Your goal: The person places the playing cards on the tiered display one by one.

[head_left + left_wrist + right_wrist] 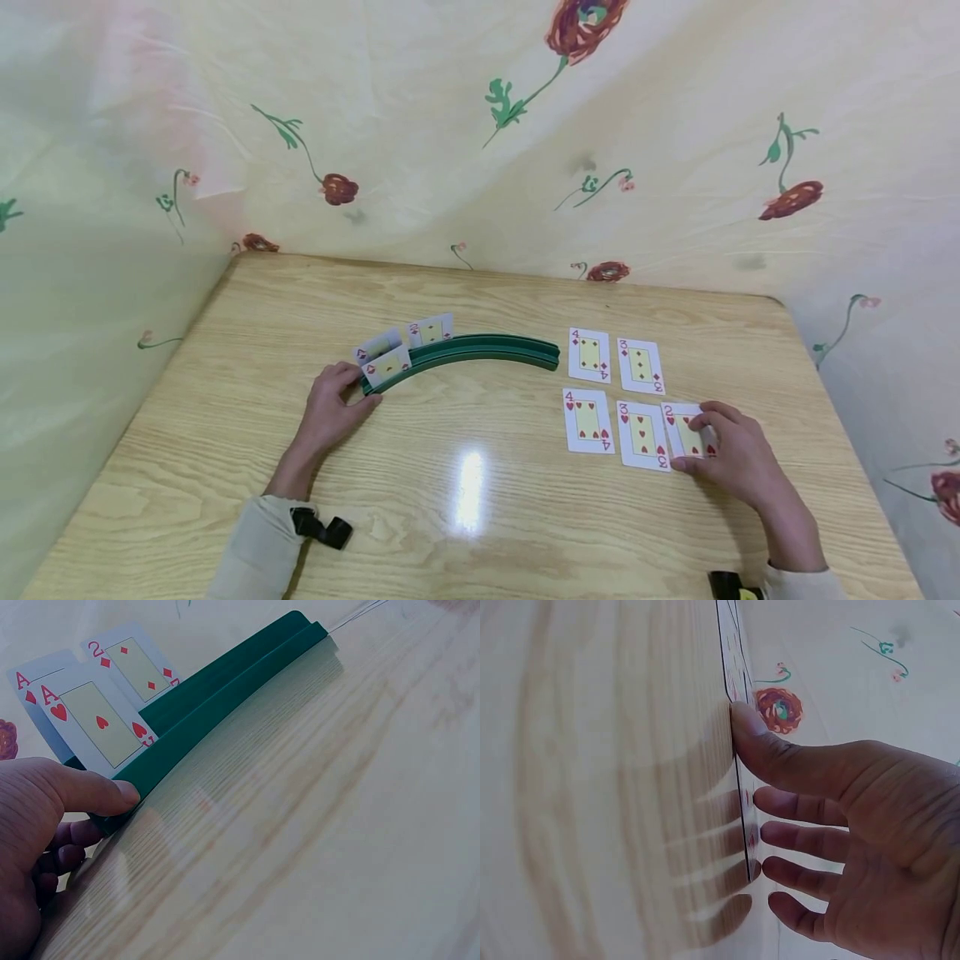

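Observation:
My left hand (pixel 330 408) grips the left end of a curved green card holder (pixel 487 347), its thumb (pixel 124 793) pressed along the front wall. Three playing cards stand in the holder near that hand: the ace of hearts (pixel 97 724) in front, the ace of diamonds (pixel 28 686) partly hidden behind it, and the two of diamonds (pixel 133 664) to their right. On the right side of the table, my right hand (pixel 738 454) holds the two of hearts (pixel 681 427) by its edges, thumb at the near edge and fingertips over its right part, which they cover.
Left of the two of hearts, face up on the wooden table (pixel 420 500), lie the three of hearts (pixel 641 435) and four of hearts (pixel 587 421). Behind them are the four of diamonds (pixel 589 355) and three of diamonds (pixel 639 365). Flowered cloth (pixel 420 125) hangs around the table.

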`<action>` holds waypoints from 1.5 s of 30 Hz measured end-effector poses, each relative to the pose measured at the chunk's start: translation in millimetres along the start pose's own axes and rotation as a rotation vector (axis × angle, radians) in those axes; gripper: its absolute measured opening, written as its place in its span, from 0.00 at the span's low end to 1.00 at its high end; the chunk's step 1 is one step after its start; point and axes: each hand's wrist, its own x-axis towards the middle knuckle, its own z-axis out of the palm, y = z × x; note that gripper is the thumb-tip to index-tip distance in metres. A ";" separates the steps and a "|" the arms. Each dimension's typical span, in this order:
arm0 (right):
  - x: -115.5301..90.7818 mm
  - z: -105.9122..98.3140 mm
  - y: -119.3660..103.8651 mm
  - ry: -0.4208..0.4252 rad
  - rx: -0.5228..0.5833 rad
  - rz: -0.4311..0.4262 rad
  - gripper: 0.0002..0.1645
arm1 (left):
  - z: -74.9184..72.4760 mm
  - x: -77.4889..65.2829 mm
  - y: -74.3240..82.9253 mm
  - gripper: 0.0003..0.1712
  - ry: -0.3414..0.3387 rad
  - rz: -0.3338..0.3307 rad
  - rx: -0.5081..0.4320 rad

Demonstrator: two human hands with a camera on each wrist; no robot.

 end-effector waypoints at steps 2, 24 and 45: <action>0.6 -0.6 -0.3 -0.009 -0.007 -0.001 0.37 | -0.2 -0.3 0.0 0.22 -0.001 0.000 0.000; 6.1 -2.9 -3.6 -0.026 -0.006 0.018 0.38 | -3.2 -0.5 0.3 0.22 0.006 0.017 0.008; -1.4 -1.3 -3.1 0.049 -0.036 0.095 0.69 | 0.3 -0.7 -0.5 0.21 0.012 0.012 0.016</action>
